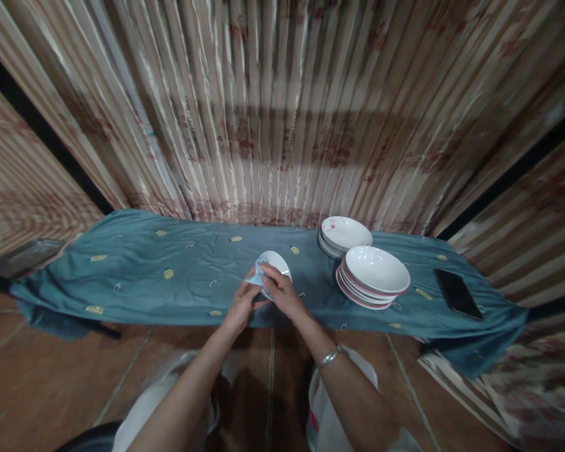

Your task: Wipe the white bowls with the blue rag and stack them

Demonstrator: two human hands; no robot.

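One blue tabletop (136, 270) spans the frame's middle. Right of centre stand two dish stacks, one red-rimmed (374, 276), one flowered (345, 233); one phone (458, 293) lies far right. At lower centre, the left hand (242, 306) grips one white dish (279, 260), the right hand (280, 290) one pale-blue cloth (258, 275).

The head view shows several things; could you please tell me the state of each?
White dish: held, partly hidden
Blue cloth: bunched against the dish
Floral-patterned dishes: stacked, face up
Red-rimmed bowls: stacked, face up
Black phone: lying flat, screen dark
Tablecloth: spread, wrinkled
Curtain: hanging in folds
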